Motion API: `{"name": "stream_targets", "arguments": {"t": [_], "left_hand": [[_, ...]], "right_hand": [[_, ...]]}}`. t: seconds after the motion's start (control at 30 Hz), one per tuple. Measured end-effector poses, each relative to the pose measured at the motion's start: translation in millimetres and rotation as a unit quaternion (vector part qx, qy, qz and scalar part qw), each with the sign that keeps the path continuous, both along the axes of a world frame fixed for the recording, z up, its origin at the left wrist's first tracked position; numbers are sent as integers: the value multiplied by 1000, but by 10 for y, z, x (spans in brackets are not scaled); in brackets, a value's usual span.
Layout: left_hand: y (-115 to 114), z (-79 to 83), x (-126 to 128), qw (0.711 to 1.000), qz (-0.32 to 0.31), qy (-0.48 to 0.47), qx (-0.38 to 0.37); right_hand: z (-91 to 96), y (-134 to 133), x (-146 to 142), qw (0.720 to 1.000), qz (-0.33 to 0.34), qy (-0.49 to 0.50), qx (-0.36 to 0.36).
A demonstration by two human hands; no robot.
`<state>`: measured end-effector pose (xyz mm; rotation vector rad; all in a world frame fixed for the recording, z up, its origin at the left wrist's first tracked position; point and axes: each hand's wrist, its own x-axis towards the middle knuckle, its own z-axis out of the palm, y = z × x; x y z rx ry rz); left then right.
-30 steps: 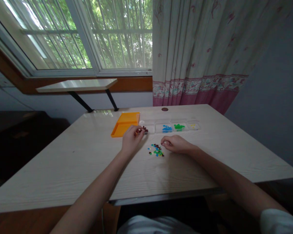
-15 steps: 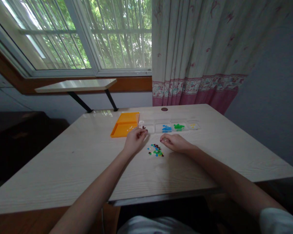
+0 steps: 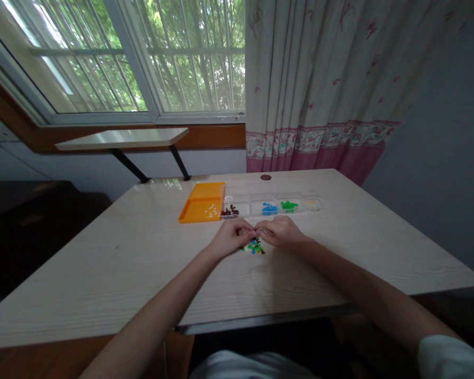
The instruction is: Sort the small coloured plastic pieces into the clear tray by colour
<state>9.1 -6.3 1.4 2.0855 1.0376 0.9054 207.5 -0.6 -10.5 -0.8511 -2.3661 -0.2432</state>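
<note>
Left hand (image 3: 231, 238) moved from the brown pieces (image 3: 229, 210) to meet the right hand (image 3: 282, 230) at the pile (image 3: 256, 246)

Half a second ago the left hand was beside the brown pieces; now its fingertips meet the right hand's at the far edge of the pile, while the right hand has hardly shifted. The step in hand seems to be picking small pieces from the mixed pile, perhaps passing one between the hands. Judging by their size, the next move calls for a light, precise pinch that leaves the neighbouring pieces undisturbed.

Both hands are curled, with thumb and fingers drawn nearly together and only a narrow gap inside each curl. Whether either pinch holds a piece cannot be told; the fingertips hide it.

The pile lies loose on the pale desk (image 3: 142, 273), partly covered by the left hand: green, blue, yellow and dark bits. Just beyond is a clear tray (image 3: 244, 208) in a row of compartments. From left to right it holds brown, blue (image 3: 269, 209), green (image 3: 289, 206) and a few yellow pieces (image 3: 312, 203). White pieces (image 3: 212, 211) show against the near half of the open orange box (image 3: 193, 211), at the tray's left end.
</note>
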Motion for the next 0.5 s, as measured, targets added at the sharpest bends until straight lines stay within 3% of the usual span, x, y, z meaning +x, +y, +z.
{"name": "stream_targets", "arguments": {"t": [0.5], "left_hand": [[3,19,13,1000,12,-13,11]], "right_hand": [[9,3,1,999,14,45,0]]}}
